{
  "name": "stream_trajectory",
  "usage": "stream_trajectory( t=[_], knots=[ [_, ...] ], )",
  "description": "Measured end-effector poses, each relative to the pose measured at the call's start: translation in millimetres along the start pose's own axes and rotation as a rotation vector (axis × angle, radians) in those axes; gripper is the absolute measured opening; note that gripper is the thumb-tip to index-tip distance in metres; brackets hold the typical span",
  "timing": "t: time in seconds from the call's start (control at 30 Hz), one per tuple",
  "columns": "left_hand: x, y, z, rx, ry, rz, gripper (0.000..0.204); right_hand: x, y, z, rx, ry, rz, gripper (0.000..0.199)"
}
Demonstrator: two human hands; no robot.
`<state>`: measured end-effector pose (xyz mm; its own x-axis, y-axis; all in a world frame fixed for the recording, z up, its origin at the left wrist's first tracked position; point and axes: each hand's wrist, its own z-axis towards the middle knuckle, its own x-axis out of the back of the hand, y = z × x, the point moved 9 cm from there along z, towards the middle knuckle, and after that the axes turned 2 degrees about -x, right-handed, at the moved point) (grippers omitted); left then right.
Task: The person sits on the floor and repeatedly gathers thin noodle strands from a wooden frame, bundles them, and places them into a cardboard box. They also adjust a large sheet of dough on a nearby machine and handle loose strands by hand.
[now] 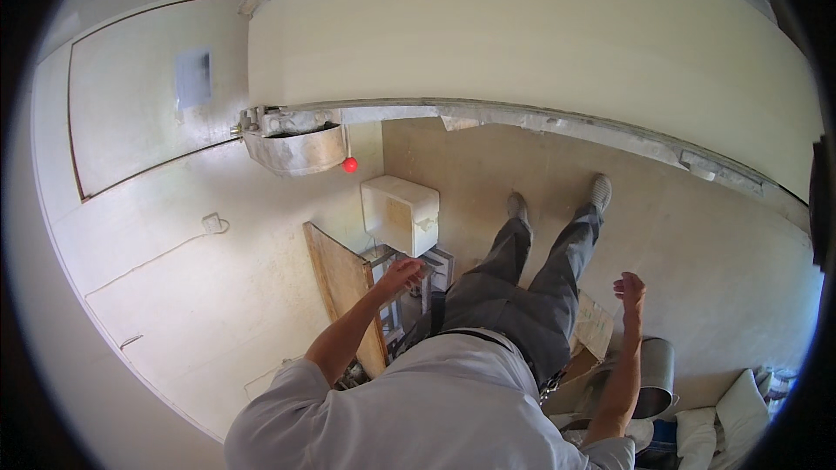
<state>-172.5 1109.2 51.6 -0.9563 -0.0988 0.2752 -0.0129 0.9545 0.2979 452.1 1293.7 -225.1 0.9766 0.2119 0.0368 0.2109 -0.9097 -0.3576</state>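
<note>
So the biggest thing here is that huge pale cream machine body (pixel 522 43) curving across the whole top of the view, with a grey metal edge running along its underside. Next down in size is the dusty beige floor (pixel 697 261), and the cream wall panels (pixel 148 122) on the left with a thin cable and a little socket on them. The person is looking straight down at their own grey trousers and grey shoes, standing pretty much beside the machine. Under the machine's left end there's a rounded metal chute (pixel 296 150) with a small red knob (pixel 349 164) hanging just beside it. Below that sits a white box (pixel 401 213), open on one face, resting on a metal frame stand (pixel 409 283), and a wooden board (pixel 344 292) leans up against the left side of that stand. The left hand (pixel 401 275) is down on the top of the stand, just below the white box, fingers curled over the edge, though it's small in the view so I can't say for sure it's actually clamped on. The right hand (pixel 629 289) is up in the air, fingers loosely apart, holding nothing. Just under that arm there's a steel bucket (pixel 653 374), and some white sacks (pixel 723 422) in the lower right corner.
</note>
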Motion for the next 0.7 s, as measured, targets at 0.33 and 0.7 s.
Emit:
stream_trajectory(
  t=[0.33,0.7],
  knots=[
    [11,-12,18,-0.032,-0.051,0.021,0.032,-10,56,-69,0.002,0.085,0.001,0.029],
    [135,-96,107,-0.255,-0.093,-0.167,0.019,-106,149,-147,0.226,0.217,0.082,0.030]
  ],
)
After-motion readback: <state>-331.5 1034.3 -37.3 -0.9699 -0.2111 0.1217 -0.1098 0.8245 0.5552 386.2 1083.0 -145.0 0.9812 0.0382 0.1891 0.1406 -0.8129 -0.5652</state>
